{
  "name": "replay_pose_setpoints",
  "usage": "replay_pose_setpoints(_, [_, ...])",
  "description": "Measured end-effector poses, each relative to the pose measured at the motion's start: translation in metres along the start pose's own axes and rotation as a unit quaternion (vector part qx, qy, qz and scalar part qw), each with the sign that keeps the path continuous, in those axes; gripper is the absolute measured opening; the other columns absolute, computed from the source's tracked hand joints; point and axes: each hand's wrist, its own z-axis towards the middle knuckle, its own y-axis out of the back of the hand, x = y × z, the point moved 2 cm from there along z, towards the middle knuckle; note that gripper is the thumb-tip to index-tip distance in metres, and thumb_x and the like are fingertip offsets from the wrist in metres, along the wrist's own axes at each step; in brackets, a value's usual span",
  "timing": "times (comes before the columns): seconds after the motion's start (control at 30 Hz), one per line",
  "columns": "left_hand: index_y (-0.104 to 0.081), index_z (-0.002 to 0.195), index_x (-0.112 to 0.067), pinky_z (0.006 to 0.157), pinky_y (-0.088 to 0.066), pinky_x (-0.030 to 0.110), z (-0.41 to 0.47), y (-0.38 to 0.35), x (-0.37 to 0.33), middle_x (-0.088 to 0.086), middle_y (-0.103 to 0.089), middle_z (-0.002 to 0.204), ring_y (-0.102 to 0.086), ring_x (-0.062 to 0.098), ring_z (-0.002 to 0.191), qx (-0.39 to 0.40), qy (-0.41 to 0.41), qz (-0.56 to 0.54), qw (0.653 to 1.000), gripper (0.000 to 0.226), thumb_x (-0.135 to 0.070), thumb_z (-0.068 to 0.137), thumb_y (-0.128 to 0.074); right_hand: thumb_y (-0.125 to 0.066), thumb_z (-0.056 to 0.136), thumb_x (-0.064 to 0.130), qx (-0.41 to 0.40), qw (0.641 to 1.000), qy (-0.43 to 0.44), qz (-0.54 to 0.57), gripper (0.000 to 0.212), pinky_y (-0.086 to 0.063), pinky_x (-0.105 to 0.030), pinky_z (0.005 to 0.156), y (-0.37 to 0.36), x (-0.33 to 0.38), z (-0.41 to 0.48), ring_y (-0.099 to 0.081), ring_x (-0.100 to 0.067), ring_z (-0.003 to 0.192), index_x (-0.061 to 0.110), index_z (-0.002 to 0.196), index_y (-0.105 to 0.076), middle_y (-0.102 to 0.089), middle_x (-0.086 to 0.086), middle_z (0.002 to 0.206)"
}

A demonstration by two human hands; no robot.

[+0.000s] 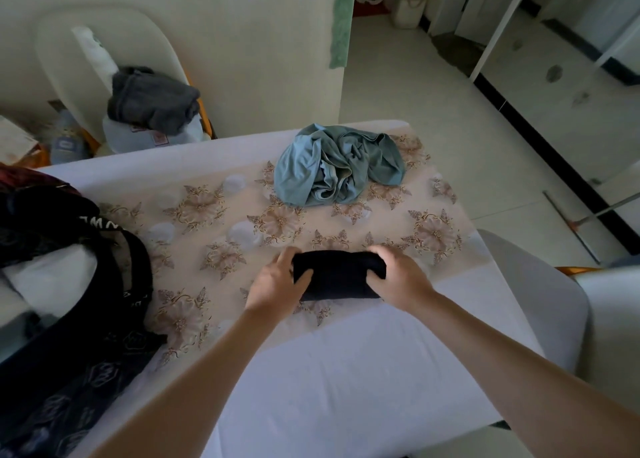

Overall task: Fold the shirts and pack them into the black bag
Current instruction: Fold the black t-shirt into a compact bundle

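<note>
Near black bag [104, 319], left hand [277, 282] and right hand [398, 274] grip folded dark shirt [341, 274].

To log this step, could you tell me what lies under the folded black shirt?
The floral tablecloth shows around the folded black shirt, which seems to lie on it; the patch directly beneath is hidden.
</note>
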Motion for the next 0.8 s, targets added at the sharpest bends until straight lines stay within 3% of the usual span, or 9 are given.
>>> replay_pose_setpoints(0.1, [-0.048, 0.139, -0.017, 0.102, -0.046, 0.043, 0.005, -0.017, -0.011, 0.005, -0.052, 0.134, -0.048, 0.026, 0.125, -0.099, -0.173, 0.109, 0.974, 0.049, -0.017, 0.091, -0.057, -0.064, 0.086, 0.015, -0.063, 0.985, 0.067, -0.148, 0.050, -0.045, -0.040, 0.097, -0.012, 0.003, 0.014, -0.053, -0.028, 0.118, 0.015, 0.135, -0.052, -0.053, -0.007, 0.131])
replay_pose_setpoints(0.17, [-0.052, 0.139, -0.018, 0.106, -0.043, 0.046, 0.010, -0.032, -0.019, 0.005, -0.053, 0.140, -0.047, 0.027, 0.131, -0.077, -0.225, 0.168, 0.956, 0.045, -0.028, 0.096, -0.047, -0.061, 0.080, 0.003, -0.036, 0.972, 0.114, -0.204, 0.061, -0.040, -0.046, 0.106, -0.021, 0.009, 0.022, -0.047, -0.032, 0.129, 0.013, 0.139, -0.051, -0.047, -0.012, 0.141])
replay_pose_setpoints(0.23, [-0.038, 0.150, -0.020, 0.117, -0.030, 0.045, 0.013, -0.045, -0.019, 0.005, -0.038, 0.154, -0.032, 0.027, 0.144, 0.009, -0.176, 0.206, 0.962, 0.057, -0.045, 0.100, -0.026, -0.056, 0.085, 0.000, 0.014, 0.961, 0.158, -0.227, 0.065, -0.031, -0.046, 0.117, -0.030, 0.016, 0.026, -0.038, -0.031, 0.141, 0.011, 0.148, -0.042, -0.040, -0.012, 0.153])
replay_pose_setpoints(0.33, [-0.001, 0.158, -0.026, 0.124, -0.008, 0.042, 0.018, -0.054, -0.002, 0.000, -0.003, 0.166, 0.002, 0.020, 0.152, 0.088, -0.115, 0.214, 0.966, 0.068, -0.055, 0.096, -0.006, -0.040, 0.101, 0.016, 0.060, 0.960, 0.163, -0.221, 0.058, -0.013, -0.043, 0.124, -0.043, 0.008, 0.028, -0.023, -0.026, 0.150, 0.015, 0.157, -0.024, -0.027, -0.009, 0.162])
replay_pose_setpoints(0.47, [0.008, 0.157, -0.023, 0.124, -0.002, 0.038, 0.019, -0.054, 0.009, -0.007, 0.017, 0.163, 0.020, 0.011, 0.149, 0.132, -0.064, 0.150, 0.978, 0.069, -0.055, 0.100, -0.016, -0.003, 0.099, 0.047, 0.096, 0.966, 0.133, -0.202, 0.064, -0.003, -0.043, 0.125, -0.050, -0.012, 0.026, 0.001, -0.020, 0.154, 0.028, 0.160, -0.002, 0.000, -0.002, 0.167])
replay_pose_setpoints(0.57, [-0.002, 0.158, -0.019, 0.124, -0.009, 0.040, 0.024, -0.057, 0.006, -0.004, 0.009, 0.165, 0.009, 0.015, 0.151, 0.119, 0.000, 0.055, 0.991, 0.066, -0.047, 0.104, -0.027, 0.016, 0.094, 0.055, 0.108, 0.965, 0.123, -0.206, 0.068, 0.005, -0.040, 0.125, -0.053, -0.016, 0.027, 0.015, -0.016, 0.152, 0.032, 0.158, 0.010, 0.015, 0.002, 0.165])
replay_pose_setpoints(0.63, [-0.018, 0.156, -0.018, 0.119, -0.025, 0.046, 0.033, -0.055, -0.005, 0.001, -0.007, 0.165, -0.012, 0.024, 0.149, 0.083, 0.064, -0.019, 0.994, 0.061, -0.043, 0.103, -0.036, 0.024, 0.090, 0.058, 0.111, 0.964, 0.118, -0.213, 0.073, 0.004, -0.041, 0.125, -0.056, -0.017, 0.029, 0.015, -0.017, 0.152, 0.031, 0.157, 0.012, 0.014, 0.001, 0.166])
replay_pose_setpoints(0.7, [-0.030, 0.150, -0.023, 0.107, -0.042, 0.046, 0.044, -0.048, -0.015, 0.005, -0.028, 0.156, -0.036, 0.027, 0.137, 0.041, 0.155, -0.089, 0.983, 0.061, -0.043, 0.096, -0.049, 0.015, 0.095, 0.055, 0.109, 0.964, 0.112, -0.213, 0.068, 0.000, -0.043, 0.125, -0.057, -0.019, 0.030, 0.009, -0.019, 0.153, 0.030, 0.158, 0.007, 0.007, 0.000, 0.167])
replay_pose_setpoints(0.8, [-0.038, 0.144, -0.025, 0.088, -0.049, 0.033, 0.058, -0.037, -0.019, 0.002, -0.048, 0.139, -0.053, 0.023, 0.119, 0.045, 0.255, -0.171, 0.951, 0.071, -0.047, 0.083, -0.068, 0.001, 0.100, 0.050, 0.096, 0.968, 0.113, -0.202, 0.064, -0.008, -0.046, 0.125, -0.057, -0.019, 0.027, -0.005, -0.025, 0.154, 0.026, 0.159, -0.005, -0.007, -0.004, 0.167])
